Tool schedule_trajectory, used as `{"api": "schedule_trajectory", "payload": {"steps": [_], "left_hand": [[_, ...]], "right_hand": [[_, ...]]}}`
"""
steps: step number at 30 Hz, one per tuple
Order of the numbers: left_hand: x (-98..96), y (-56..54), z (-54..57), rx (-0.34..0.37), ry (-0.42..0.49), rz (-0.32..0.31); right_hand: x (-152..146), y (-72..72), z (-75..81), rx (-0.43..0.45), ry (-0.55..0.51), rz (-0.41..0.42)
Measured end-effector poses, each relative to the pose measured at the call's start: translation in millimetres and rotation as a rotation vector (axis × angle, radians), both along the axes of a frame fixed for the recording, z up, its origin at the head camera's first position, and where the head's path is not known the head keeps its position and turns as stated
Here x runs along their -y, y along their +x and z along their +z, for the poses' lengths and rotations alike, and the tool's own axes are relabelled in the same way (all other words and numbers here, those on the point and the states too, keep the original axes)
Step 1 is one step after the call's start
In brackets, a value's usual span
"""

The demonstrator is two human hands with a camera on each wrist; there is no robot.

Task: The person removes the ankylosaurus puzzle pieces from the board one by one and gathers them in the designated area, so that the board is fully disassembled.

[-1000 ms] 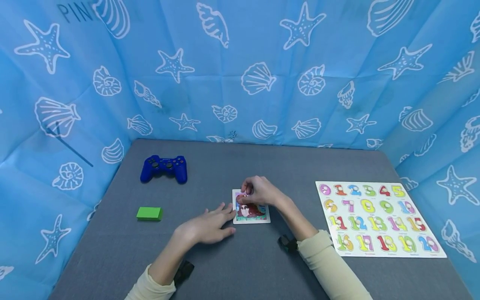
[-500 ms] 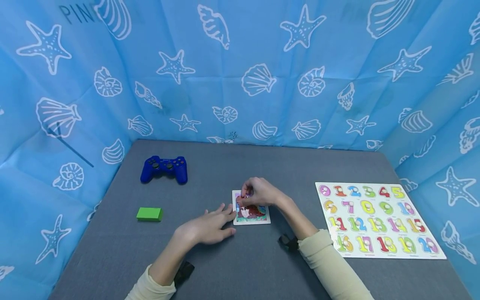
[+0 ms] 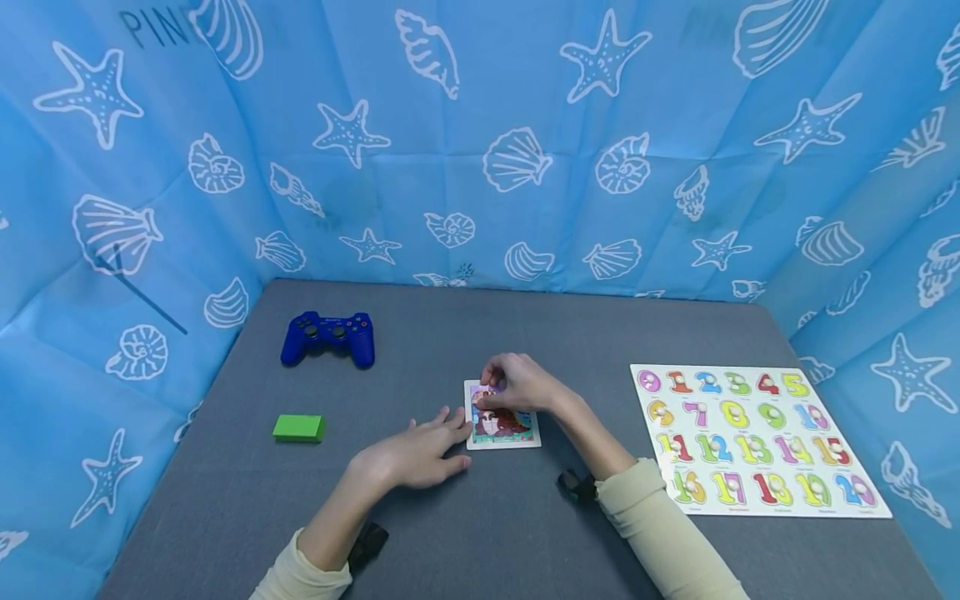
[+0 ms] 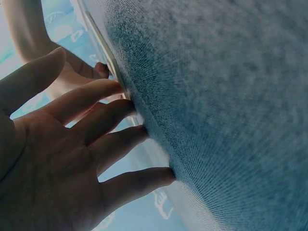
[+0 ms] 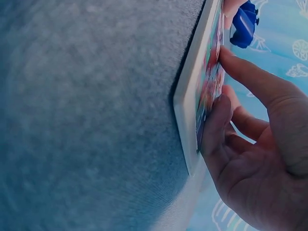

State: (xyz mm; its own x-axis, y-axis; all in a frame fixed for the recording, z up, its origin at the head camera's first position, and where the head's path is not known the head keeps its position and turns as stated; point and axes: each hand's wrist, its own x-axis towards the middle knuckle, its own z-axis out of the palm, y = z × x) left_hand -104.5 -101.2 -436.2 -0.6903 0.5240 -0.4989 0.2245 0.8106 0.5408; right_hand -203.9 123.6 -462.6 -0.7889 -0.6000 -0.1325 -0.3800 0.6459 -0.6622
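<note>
A small picture board (image 3: 517,440) with a white rim lies flat on the grey table; it looks like a jigsaw in a tray. Its picture shows a figure with long reddish-brown hair. My right hand (image 3: 525,385) bends over its upper left part, thumb and fingertips on the picture. In the right wrist view the thumb and bent fingers of that hand (image 5: 260,159) meet the picture side apart from one another; whether a loose piece is pinched between them is hidden. My left hand (image 3: 423,454) lies spread, fingertips at the board's left edge. The left wrist view shows its fingers (image 4: 118,144) extended.
A blue game controller (image 3: 328,337) sits at the back left, with a green block (image 3: 298,428) in front of it. On the right lies a white number board (image 3: 757,437) with coloured numerals. A blue cloth (image 3: 480,200) with shell prints stands behind the table.
The fingers of my right hand shift very slightly on the picture. My left hand and the board stay in place.
</note>
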Motion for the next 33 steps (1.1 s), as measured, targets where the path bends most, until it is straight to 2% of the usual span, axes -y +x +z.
{"api": "schedule_trajectory", "payload": {"steps": [9, 12, 14, 20, 22, 24, 29, 33], "left_hand": [[1.3, 1.0, 3.8, 0.004, 0.008, -0.014], [2.2, -0.3, 0.4, 0.007, 0.014, -0.010], [2.9, -2.4, -4.8, 0.001, 0.018, -0.011], [10.5, -13.6, -41.7, -0.026, 0.033, -0.052], [10.9, -14.6, -43.9, -0.031, 0.030, -0.058], [8.8, -12.4, -35.1, -0.022, 0.023, -0.048], [2.6, -2.1, -0.4, 0.004, 0.007, -0.013], [0.8, 0.7, 5.6, 0.005, -0.010, -0.004]], "right_hand": [[-0.2, 0.3, -0.6, 0.003, -0.007, -0.005], [-1.0, 0.9, -1.9, 0.005, -0.042, -0.005], [-1.9, 1.1, -3.8, 0.006, -0.077, 0.002], [-6.5, 2.6, -7.2, 0.032, -0.208, 0.008], [-8.3, 3.8, -6.4, 0.057, -0.253, 0.005], [-10.2, 4.8, -5.6, 0.098, -0.291, -0.005], [-17.4, 8.3, -1.7, 0.185, -0.335, -0.019], [-27.0, 10.1, 1.8, 0.192, -0.326, -0.035]]}}
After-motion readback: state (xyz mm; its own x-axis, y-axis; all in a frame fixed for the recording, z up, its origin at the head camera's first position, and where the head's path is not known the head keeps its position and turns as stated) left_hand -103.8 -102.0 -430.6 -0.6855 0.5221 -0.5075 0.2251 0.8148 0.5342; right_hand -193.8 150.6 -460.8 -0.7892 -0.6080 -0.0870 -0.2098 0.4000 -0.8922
